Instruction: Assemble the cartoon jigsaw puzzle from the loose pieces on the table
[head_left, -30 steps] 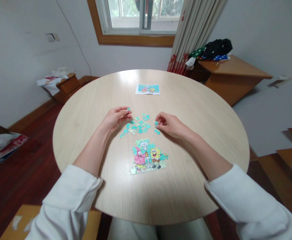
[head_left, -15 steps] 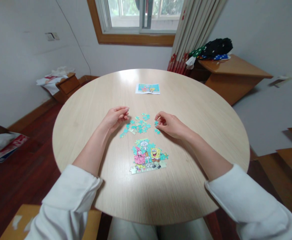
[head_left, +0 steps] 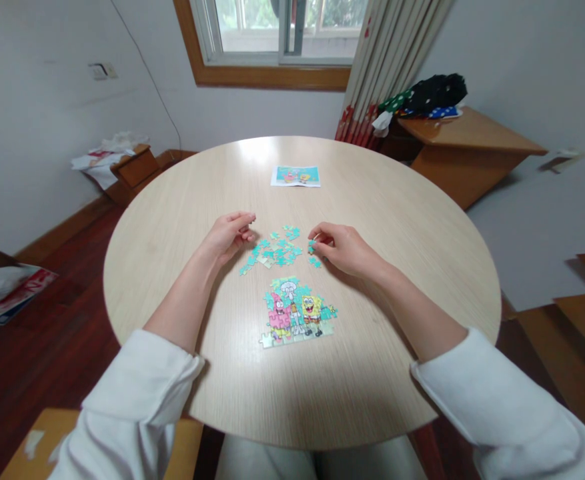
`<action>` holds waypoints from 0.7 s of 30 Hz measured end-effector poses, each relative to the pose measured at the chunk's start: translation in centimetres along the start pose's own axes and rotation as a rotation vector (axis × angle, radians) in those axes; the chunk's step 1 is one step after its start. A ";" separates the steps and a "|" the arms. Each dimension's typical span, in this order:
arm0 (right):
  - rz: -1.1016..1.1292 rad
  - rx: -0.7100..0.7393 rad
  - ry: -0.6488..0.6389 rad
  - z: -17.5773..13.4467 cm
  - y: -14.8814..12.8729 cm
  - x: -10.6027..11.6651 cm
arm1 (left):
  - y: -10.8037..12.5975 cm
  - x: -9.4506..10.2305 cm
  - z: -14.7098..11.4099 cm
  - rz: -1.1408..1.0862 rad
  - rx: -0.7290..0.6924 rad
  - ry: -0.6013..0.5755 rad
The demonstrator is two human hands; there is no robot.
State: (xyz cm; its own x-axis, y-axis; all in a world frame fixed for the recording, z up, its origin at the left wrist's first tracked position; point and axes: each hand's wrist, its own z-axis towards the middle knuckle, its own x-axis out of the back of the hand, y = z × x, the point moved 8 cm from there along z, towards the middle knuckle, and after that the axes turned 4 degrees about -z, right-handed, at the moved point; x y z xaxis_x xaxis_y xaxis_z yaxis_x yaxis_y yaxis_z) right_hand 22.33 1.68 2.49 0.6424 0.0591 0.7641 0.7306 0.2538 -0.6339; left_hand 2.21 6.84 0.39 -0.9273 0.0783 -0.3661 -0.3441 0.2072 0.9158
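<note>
Between thumb and fingers, my right hand (head_left: 339, 248) pinches a teal jigsaw piece (head_left: 311, 246) at the right side of the loose pieces. My left hand (head_left: 229, 233) hovers at the upper left of the pile with its thumb and index finger pinched; whatever is between them is too small to make out. Several loose teal puzzle pieces (head_left: 281, 254) lie scattered between the hands. Nearer to me rests a partly assembled puzzle (head_left: 295, 310) with pink, yellow and pale cartoon figures. Its upper edge is jagged.
A small printed picture (head_left: 295, 177) of the cartoon lies toward the far side of the round wooden table (head_left: 397, 373). Beyond the table stand a wooden cabinet (head_left: 472, 137) with cloths on top, a curtain (head_left: 387, 67) and a window.
My right hand has shifted very slightly to the left with the piece in its fingers. My left hand has moved only a touch left, still pinched. The assembled puzzle looks the same.
</note>
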 end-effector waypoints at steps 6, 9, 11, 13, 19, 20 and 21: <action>0.165 0.000 -0.003 0.1 -0.1 -0.4 | -0.1 0.1 0.1 0.023 0.002 0.002; 0.260 -0.004 -0.034 0.1 -0.2 -0.9 | -0.1 0.1 0.1 0.014 0.002 0.001; 0.293 -0.006 -0.039 0.1 -0.2 -1.0 | -0.1 0.1 0.1 0.006 0.006 -0.002; 0.305 -0.008 -0.038 0.1 -0.1 -1.1 | -0.1 0.0 0.1 -0.006 0.012 -0.003; 0.305 -0.005 -0.029 0.1 0.4 -1.2 | -0.2 -0.2 -0.1 -0.026 0.037 -0.016; 0.307 -0.006 -0.030 0.1 0.5 -1.3 | -0.3 -0.3 -0.1 -0.027 0.040 -0.019; 0.308 -0.008 -0.033 0.1 0.6 -1.3 | -0.3 -0.3 -0.1 -0.027 0.043 -0.021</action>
State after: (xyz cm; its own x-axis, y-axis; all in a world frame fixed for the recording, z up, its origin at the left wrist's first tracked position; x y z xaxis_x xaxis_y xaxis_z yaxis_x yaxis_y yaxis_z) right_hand 21.86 1.87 1.12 0.8262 0.1629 0.5394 0.5048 0.2111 -0.8370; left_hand 2.56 6.67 0.27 -0.9145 0.0924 -0.3940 -0.3615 0.2510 0.8980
